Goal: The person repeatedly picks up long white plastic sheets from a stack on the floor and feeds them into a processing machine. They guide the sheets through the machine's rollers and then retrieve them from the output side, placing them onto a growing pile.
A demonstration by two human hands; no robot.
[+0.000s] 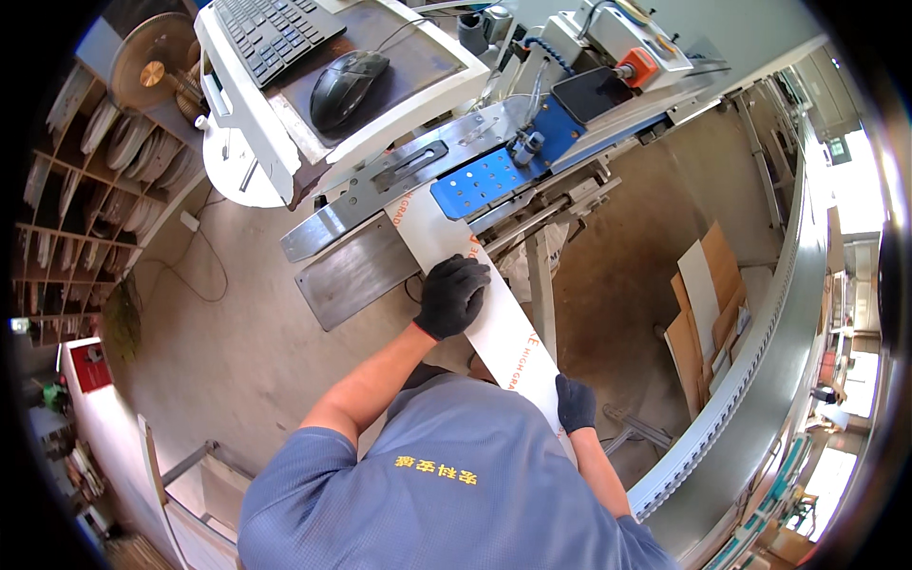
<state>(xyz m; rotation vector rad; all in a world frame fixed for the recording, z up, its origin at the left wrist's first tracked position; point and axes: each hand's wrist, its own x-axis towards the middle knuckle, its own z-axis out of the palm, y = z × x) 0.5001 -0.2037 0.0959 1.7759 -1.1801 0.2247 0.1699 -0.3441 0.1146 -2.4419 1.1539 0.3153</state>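
Right hand (576,403), black glove, fingers closed around near end of long white strip (494,313). Left hand (452,294), black glove, fingers bent, pressing flat on top of strip's middle. Far end of strip lies on grey metal table (356,271), under blue plate (480,180). Beyond: mouse (347,85), keyboard (271,33).

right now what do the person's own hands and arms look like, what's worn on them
Both hands wear dark, close-fitting knit work gloves: the left hand and the right hand. The gloves end at the wrists, and the forearms above them are bare. The short sleeves belong to a blue-grey woven work shirt with small yellow markings on it. No watch or bands show.
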